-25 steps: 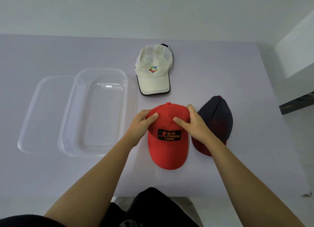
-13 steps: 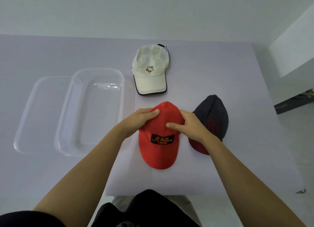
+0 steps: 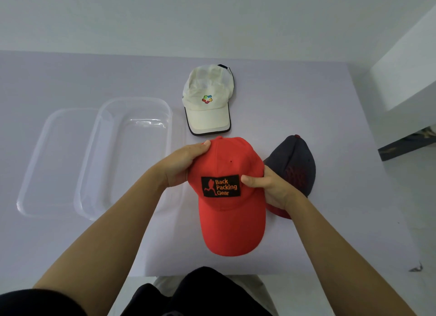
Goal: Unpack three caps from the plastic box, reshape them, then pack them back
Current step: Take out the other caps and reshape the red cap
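A red cap (image 3: pixel 230 211) with a black "Back Packing Gear" patch is held up over the table's front middle, brim towards me. My left hand (image 3: pixel 182 163) grips its crown on the left side. My right hand (image 3: pixel 271 188) grips the right side, thumb on the front by the patch. A white cap (image 3: pixel 207 103) with a coloured logo lies flat behind it. A dark navy cap (image 3: pixel 295 164) lies to the right, partly hidden by my right hand. The clear plastic box (image 3: pixel 132 155) stands empty on the left.
The box's clear lid (image 3: pixel 49 159) lies flat on the left of the box, partly under it. The lilac table (image 3: pixel 306 98) ends at a front edge near my lap. A white wall block juts in at the far right.
Both hands have shifted from the top of the red cap to its sides and lifted it towards me, so it looks larger. The other caps and the box have stayed put.
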{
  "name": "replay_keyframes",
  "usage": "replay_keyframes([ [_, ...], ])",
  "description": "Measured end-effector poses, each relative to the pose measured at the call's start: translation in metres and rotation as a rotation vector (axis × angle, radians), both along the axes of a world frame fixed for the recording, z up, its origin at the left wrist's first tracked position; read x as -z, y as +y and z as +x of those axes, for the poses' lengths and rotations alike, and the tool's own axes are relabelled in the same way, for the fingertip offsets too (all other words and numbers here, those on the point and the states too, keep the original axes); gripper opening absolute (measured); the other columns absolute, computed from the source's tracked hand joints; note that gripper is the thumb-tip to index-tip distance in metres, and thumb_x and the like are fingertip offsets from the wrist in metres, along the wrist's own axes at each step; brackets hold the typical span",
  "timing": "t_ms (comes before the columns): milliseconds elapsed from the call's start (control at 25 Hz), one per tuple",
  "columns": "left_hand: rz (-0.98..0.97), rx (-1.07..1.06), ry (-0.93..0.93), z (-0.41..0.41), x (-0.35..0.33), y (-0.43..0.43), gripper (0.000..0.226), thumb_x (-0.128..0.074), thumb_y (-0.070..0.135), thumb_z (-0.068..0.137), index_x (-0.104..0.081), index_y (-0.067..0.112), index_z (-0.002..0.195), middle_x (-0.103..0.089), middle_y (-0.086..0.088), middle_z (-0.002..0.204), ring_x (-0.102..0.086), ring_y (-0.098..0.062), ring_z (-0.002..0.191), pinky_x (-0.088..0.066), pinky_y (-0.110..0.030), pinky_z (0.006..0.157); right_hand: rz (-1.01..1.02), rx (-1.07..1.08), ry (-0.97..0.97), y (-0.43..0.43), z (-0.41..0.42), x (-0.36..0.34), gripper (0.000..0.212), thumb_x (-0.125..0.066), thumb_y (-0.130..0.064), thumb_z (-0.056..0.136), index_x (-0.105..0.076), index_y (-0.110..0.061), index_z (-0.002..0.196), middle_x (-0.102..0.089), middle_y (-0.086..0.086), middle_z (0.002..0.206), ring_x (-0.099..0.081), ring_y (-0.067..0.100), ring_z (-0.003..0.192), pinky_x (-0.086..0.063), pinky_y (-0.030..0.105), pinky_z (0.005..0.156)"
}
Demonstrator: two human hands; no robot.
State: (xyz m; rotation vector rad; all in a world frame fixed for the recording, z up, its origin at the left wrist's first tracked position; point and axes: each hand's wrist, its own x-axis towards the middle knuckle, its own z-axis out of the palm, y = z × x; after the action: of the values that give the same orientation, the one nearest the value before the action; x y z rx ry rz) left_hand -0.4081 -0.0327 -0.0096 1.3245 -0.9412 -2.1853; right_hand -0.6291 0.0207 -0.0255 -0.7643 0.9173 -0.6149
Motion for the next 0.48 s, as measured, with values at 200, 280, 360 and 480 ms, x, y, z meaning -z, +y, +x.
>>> replay_keyframes([
  [200, 0.025, 0.051, -0.089, 0.003, -0.001, -0.002, 0.032, -0.042, 0.041, 0.097, -0.065, 0.022, 0.109, -0.074, -0.003, 0.104, -0.071, -0.014, 0.090, -0.059, -0.028, 0.079, 0.082, -0.040, -0.043, 0.001, -0.006, 0.007, 0.059, -0.085, -0.042, 0.057, -0.070, -0.015, 0.108, -0.071, 0.005, 0.113, -0.064, 0.019, 0.109, -0.050, 0.033, 0.096],
  [280, -0.002, 0.104, -0.170, 0.007, 0.002, -0.003, 0.037, -0.041, 0.042, 0.097, -0.062, 0.019, 0.117, -0.071, -0.006, 0.111, -0.070, -0.016, 0.093, -0.059, -0.028, 0.079, -0.037, -0.131, 0.260, 0.000, -0.008, 0.012, 0.045, -0.074, -0.041, 0.073, -0.070, -0.012, 0.108, -0.068, 0.003, 0.116, -0.062, 0.018, 0.111, -0.042, 0.037, 0.105],
  [360, -0.047, 0.191, -0.278, 0.008, 0.007, -0.001, 0.042, -0.040, 0.043, 0.098, -0.057, 0.018, 0.126, -0.068, -0.005, 0.116, -0.068, -0.016, 0.098, -0.058, -0.027, 0.080, -0.179, -0.156, 0.595, -0.001, -0.006, 0.014, 0.023, -0.071, -0.033, 0.080, -0.073, -0.014, 0.093, -0.066, -0.007, 0.106, -0.061, 0.008, 0.099, -0.044, 0.029, 0.097],
  [480, -0.067, 0.209, -0.304, 0.005, 0.018, 0.003, 0.045, -0.039, 0.044, 0.098, -0.052, 0.017, 0.132, -0.066, -0.002, 0.120, -0.065, -0.014, 0.104, -0.053, -0.026, 0.086, -0.312, -0.057, 0.798, -0.003, -0.001, 0.014, 0.006, -0.071, -0.019, 0.081, -0.068, -0.022, 0.085, -0.057, -0.016, 0.079, -0.050, 0.001, 0.068, -0.038, 0.014, 0.065],
])
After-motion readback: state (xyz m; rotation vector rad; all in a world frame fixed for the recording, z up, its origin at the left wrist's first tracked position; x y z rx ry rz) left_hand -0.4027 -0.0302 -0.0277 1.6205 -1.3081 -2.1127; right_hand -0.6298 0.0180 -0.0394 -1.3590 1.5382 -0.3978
